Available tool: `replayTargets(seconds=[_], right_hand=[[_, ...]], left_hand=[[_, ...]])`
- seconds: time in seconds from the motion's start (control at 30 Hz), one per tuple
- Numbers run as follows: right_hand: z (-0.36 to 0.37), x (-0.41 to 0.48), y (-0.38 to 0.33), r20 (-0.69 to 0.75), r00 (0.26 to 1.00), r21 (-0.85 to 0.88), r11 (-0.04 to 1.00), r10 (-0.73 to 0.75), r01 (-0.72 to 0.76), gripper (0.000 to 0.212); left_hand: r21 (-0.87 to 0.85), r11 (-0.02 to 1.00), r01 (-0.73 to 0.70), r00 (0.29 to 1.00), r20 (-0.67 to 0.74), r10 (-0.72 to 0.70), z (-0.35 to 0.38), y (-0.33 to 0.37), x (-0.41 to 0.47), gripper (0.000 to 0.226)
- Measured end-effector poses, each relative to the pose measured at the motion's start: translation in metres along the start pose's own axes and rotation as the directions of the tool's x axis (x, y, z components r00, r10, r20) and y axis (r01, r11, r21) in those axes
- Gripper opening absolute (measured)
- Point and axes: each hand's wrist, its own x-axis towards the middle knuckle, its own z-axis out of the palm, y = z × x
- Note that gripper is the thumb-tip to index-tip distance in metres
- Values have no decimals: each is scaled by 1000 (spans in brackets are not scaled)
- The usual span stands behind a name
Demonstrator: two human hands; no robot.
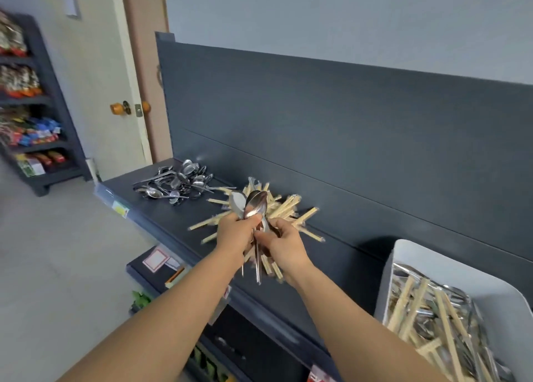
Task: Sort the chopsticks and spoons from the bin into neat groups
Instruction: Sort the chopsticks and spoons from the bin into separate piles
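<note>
Left grip [235, 233] and right grip [284, 246] both curl round a bunch of spoons [255, 205], held bowls-up over the chopsticks [288, 207] on the shelf [173, 217]; stiff, slick steel probably slides, so clamp the handles firmly near the necks.

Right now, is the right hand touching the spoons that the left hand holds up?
Touching. The head view shows the right hand pinching the handles of the spoons, right beside the left hand that grips them.
</note>
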Motion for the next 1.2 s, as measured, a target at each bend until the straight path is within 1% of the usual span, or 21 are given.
replayTargets(seconds=[0.07, 0.13, 0.23, 0.33, 0.43, 0.53, 0.63, 0.77, 0.83, 0.9, 1.03, 1.1, 1.2], right_hand=[[34, 18, 0, -23, 1000, 12, 1000, 21, -21, 15], [65, 36, 1, -52, 998, -5, 1000, 29, -29, 11], [109, 60, 2, -58, 997, -56, 997, 55, -58, 12], [145, 77, 5, -55, 995, -104, 991, 80, -85, 9], [169, 96, 1, -67, 996, -165, 983, 66, -76, 10], [187, 119, -3, -72, 996, -180, 982, 50, -63, 13], [202, 150, -4, -95, 995, -249, 966, 42, -64, 10], [223, 200, -3, -115, 993, -311, 949, 16, -51, 9], [230, 226, -2, -118, 993, -356, 934, -16, -27, 10], [235, 254, -2, -121, 992, -436, 900, -32, -24, 6], [243, 304, 0, -126, 992, -534, 843, -4, -65, 14], [245, 322, 2, -122, 992, -567, 820, 13, -81, 13], [251, 347, 4, -126, 992, -611, 785, 29, -100, 12]], left_hand=[[40, 999, 24, 999, 26, -25, -33, 6, 21, 12], [121, 992, 38, 998, 45, -44, -65, 10, 43, 15], [220, 974, 61, 997, 36, -70, -109, 16, 74, 17], [259, 961, 101, 994, 21, -110, -142, 19, 99, 19], [317, 942, 106, 993, 17, -118, -165, 21, 122, 13], [359, 930, 79, 996, 14, -90, -181, 21, 147, 8], [392, 918, 57, 998, 8, -65, -194, 24, 173, 10], [480, 877, 40, 999, 3, -47, -210, 27, 219, 11], [558, 830, 13, 1000, -2, -14, -218, 28, 250, 13], [664, 747, -27, 1000, 17, 20, -224, 31, 280, 19], [809, 581, -92, 995, 91, 32, -229, 39, 334, 18], [852, 512, -107, 994, 104, 34, -230, 40, 355, 14], [884, 450, -124, 992, 115, 47, -232, 38, 383, 9]])
